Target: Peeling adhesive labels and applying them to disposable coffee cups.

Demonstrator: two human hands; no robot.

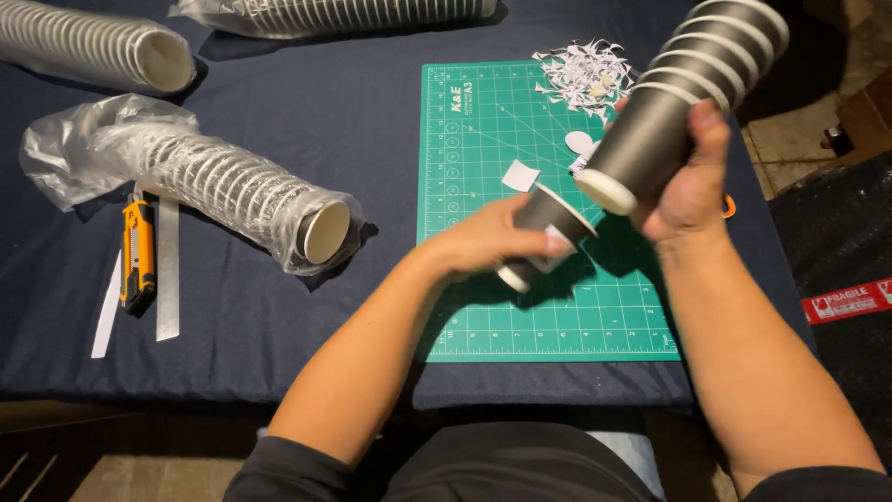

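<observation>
My left hand (pixel 483 244) grips a single dark paper cup (pixel 546 223) with a white rim, held tilted above the green cutting mat (pixel 520 307). My right hand (pixel 692 181) holds a stack of dark paper cups (pixel 688 88) with white rims, slanting up to the right; its white base end sits just above the single cup. Both hands hover over the right half of the mat.
A pile of white paper scraps (pixel 585 70) and small white cut-outs (pixel 520 175) lie on the mat. Three plastic-wrapped sleeves of cups (pixel 223 191) (pixel 93 42) (pixel 362 14) rest on the dark tablecloth at left and back. A yellow utility knife (pixel 137 251) and steel ruler (pixel 168 270) lie at left.
</observation>
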